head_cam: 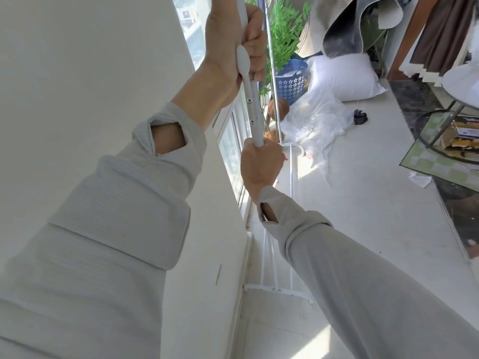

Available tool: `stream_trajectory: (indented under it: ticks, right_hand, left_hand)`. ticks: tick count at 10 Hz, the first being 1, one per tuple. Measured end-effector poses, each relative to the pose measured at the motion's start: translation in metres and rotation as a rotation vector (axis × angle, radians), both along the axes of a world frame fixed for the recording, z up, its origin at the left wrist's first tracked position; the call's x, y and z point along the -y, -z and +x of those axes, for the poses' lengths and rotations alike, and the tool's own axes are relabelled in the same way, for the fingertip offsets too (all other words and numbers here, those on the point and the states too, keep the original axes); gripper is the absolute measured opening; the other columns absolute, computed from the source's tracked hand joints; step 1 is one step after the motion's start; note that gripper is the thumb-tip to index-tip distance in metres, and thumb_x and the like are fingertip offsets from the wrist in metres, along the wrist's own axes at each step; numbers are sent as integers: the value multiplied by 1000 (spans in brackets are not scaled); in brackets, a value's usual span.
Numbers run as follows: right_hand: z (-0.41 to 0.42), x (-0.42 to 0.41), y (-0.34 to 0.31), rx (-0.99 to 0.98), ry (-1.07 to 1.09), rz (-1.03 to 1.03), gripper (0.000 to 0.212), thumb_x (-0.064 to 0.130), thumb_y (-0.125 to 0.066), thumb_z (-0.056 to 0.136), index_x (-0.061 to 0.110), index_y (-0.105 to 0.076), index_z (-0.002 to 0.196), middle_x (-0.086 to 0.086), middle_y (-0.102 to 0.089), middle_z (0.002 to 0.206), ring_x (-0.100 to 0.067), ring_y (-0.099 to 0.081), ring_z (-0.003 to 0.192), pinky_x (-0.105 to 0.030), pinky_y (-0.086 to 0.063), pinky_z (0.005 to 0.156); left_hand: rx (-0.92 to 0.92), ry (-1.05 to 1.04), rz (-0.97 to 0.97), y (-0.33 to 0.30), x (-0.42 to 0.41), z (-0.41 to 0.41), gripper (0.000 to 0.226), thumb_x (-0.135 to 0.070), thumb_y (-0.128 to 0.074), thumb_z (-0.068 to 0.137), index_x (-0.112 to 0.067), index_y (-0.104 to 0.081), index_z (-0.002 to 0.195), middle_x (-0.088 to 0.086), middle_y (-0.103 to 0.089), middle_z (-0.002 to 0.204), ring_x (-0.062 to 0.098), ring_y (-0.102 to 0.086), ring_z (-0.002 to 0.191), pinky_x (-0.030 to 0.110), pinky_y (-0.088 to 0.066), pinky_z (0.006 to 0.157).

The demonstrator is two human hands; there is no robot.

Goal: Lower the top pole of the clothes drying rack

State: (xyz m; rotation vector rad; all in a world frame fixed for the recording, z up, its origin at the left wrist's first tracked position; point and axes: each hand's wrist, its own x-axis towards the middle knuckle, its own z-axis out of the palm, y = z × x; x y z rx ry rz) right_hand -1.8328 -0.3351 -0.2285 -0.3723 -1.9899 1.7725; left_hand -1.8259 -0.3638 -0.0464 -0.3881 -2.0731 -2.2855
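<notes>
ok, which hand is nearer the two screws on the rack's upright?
Right. The right hand grips the upright just below the two screws; the left hand grips higher, around the locking lever above them.

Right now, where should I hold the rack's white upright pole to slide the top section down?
Wrap the upper tube above the grey lock collar, as the left hand does, from the wall side. Steady below the screws with the right hand.

Bright daylight from the window (230, 141), sun patches on the floor (363, 203), wide-angle bending at edges.
</notes>
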Motion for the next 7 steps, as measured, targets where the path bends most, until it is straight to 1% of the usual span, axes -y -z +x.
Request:
stream_trajectory:
  ticks: [1, 2, 3, 4, 5, 6, 7]
  right_hand:
    - [21, -2, -3, 41, -27, 32, 34, 24, -52, 64, 23, -27, 40, 8, -27, 35, -15, -29, 38, -29, -31, 47]
    - [47, -6, -6, 72, -101, 79, 31, 26, -54, 67, 23, -33, 45, 9, -35, 39, -16, -36, 40, -30, -34, 49]
    - [69, -15, -7, 69, -217, 148, 28, 29, -56, 70, 23, -36, 50, 9, -40, 44, -14, -39, 43, -30, -36, 51]
    - [85, -30, -12, 82, -356, 203, 22, 36, -60, 69, 21, -45, 64, 8, -50, 57, -9, -46, 48, -28, -38, 51]
    - [98, -48, -22, 126, -475, 210, 30, 41, -68, 70, 21, -54, 87, 7, -62, 77, -1, -58, 63, -21, -39, 54]
    - [115, -67, -39, 83, -469, 177, 40, 42, -73, 75, 21, -56, 105, 2, -66, 96, -8, -63, 86, -23, -47, 69]
    - [139, -86, -78, -94, -422, 92, 23, 31, -71, 79, 18, -66, 97, 3, -72, 86, -10, -67, 78, -27, -52, 66]
  left_hand:
    - [18, -34, 11, 0, 5, 19, 61, -43, -15, 109, -13, -36, 60, 0, -32, 45, 16, -27, 41, 25, -31, 48]
    - [20, -45, 8, -2, 10, 42, 64, -50, -22, 107, -11, -42, 61, 3, -36, 47, 20, -33, 45, 32, -38, 55]
    - [18, -72, -10, -4, 11, 65, 70, -58, -28, 104, -10, -47, 57, 6, -41, 47, 22, -40, 47, 36, -45, 60]
    - [-1, -108, -65, -3, 16, 83, 74, -60, -33, 102, -8, -56, 56, 11, -52, 52, 24, -50, 50, 42, -56, 64]
    - [-21, -140, -127, 2, 25, 97, 63, -53, -41, 103, -6, -65, 69, 11, -67, 62, 23, -64, 60, 41, -61, 75]
    - [-70, -203, -216, 7, 28, 108, 49, -44, -49, 103, 1, -67, 93, 18, -75, 86, 18, -70, 76, 34, -58, 81]
    - [-104, -208, -256, 16, 35, 126, 37, -37, -52, 103, -3, -61, 91, 23, -64, 93, 18, -65, 82, 36, -53, 88]
